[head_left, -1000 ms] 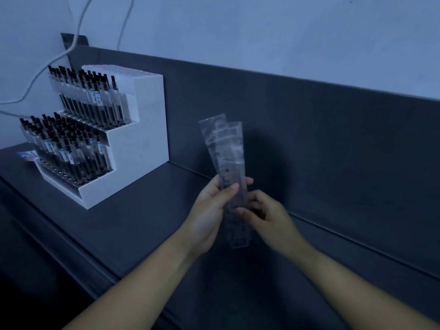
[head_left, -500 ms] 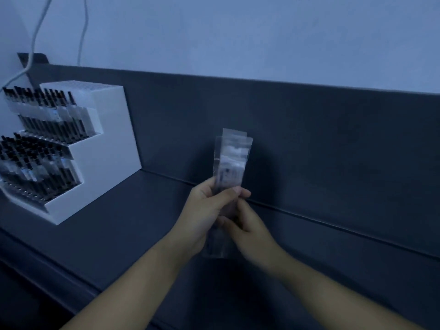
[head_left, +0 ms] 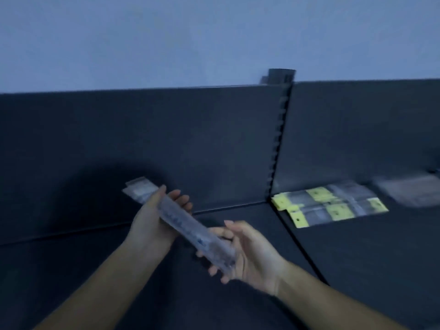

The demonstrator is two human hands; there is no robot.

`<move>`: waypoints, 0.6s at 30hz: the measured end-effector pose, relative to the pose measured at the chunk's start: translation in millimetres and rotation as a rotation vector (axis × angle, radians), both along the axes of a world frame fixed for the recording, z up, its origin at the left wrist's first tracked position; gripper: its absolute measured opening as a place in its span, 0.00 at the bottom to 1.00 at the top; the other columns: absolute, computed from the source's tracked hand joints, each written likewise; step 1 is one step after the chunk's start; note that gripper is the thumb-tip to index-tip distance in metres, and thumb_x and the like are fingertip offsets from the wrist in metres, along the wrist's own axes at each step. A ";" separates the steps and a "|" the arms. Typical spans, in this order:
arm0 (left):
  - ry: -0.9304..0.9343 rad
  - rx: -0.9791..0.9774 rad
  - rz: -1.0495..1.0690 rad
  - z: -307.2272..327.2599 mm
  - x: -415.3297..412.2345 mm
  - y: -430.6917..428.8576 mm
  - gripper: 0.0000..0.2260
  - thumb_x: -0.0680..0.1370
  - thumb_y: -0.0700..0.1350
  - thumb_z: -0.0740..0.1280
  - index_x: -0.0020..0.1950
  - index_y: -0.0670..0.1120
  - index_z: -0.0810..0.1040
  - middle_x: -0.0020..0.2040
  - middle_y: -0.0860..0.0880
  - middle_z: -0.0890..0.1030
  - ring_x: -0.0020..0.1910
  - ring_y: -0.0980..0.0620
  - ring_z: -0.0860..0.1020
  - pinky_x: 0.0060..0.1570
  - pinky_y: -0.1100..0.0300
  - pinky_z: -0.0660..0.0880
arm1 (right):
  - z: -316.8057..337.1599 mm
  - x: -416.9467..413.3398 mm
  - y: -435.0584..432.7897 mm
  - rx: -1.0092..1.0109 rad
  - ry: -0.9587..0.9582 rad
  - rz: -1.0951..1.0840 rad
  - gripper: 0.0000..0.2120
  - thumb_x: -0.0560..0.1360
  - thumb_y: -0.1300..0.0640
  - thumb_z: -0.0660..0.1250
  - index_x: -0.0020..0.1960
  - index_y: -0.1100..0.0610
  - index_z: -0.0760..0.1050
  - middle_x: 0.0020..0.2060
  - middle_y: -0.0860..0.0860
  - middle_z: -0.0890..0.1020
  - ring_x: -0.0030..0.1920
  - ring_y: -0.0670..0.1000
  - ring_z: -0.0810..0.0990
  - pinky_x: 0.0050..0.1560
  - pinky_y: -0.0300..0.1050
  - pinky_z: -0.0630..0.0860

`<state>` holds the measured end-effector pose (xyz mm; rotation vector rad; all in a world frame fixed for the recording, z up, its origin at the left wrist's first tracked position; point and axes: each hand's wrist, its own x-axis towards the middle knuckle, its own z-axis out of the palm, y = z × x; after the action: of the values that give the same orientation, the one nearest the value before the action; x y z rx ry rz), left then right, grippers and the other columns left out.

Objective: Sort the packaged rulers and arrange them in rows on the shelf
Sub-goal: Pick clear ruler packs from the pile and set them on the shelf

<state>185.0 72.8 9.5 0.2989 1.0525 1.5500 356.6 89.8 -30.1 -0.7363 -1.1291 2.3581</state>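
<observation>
Packaged rulers (head_left: 188, 225), a clear bundle, slanting across between my two hands and held in the air above the dark shelf (head_left: 71, 270), top end poking out past my left hand, bottom end down in my right. My left hand (head_left: 152, 225) has the upper part: forearm coming up from the lower left, wrist bent back a little, fingers (head_left: 184, 202) curled behind the packet and the thumb laid along its near edge, so that is a firm hold. My right hand (head_left: 254, 256) sits lower and closer to me, palm turned up and inward, forearm running in from the lower right. The packet's bottom end lies across that palm with the fingertips curling up round its underside, gripping it too. Blur smears the print on the packet, so I cannot tell how many rulers are inside. Beyond my left fingers the dark back panel (head_left: 166, 139) rises to the pale wall (head_left: 190, 39). Off to the right of my right hand a slotted upright (head_left: 278, 144) splits the back panel, and at its foot, flat on the shelf, lie clear packets with yellow tags (head_left: 328, 206), overlapping one another, well apart from both hands. Farther right again, a pale blurred shape (head_left: 409, 191) at the very edge of view, too smeared to tell what it is.
</observation>
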 end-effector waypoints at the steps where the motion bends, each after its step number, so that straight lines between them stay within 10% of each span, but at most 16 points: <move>1: 0.027 -0.015 -0.048 -3.6 2.6 6.6 0.12 0.80 0.49 0.60 0.50 0.42 0.76 0.48 0.43 0.79 0.47 0.47 0.77 0.45 0.53 0.73 | -1.9 11.4 3.8 -0.038 -0.011 -0.117 0.18 0.74 0.47 0.60 0.57 0.60 0.73 0.42 0.57 0.81 0.31 0.54 0.81 0.25 0.40 0.76; 8: 0.221 -0.074 -0.360 -23.6 55.6 39.9 0.13 0.80 0.44 0.58 0.57 0.38 0.76 0.56 0.41 0.80 0.48 0.46 0.81 0.44 0.56 0.72 | 2.8 106.5 23.7 0.080 -0.225 -0.675 0.09 0.77 0.55 0.60 0.55 0.58 0.70 0.43 0.59 0.76 0.26 0.55 0.76 0.23 0.41 0.70; 18: 0.281 -0.228 -0.567 -30.7 223.5 65.6 0.05 0.79 0.37 0.59 0.47 0.38 0.74 0.30 0.39 0.82 0.25 0.44 0.81 0.19 0.59 0.75 | -6.6 295.1 60.6 0.166 -0.478 -0.716 0.05 0.75 0.60 0.64 0.48 0.56 0.67 0.34 0.55 0.71 0.23 0.50 0.66 0.22 0.35 0.59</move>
<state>408.5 138.4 -21.1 0.6100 1.2193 0.8881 651.7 150.5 -36.7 -1.4084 -0.9887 1.5122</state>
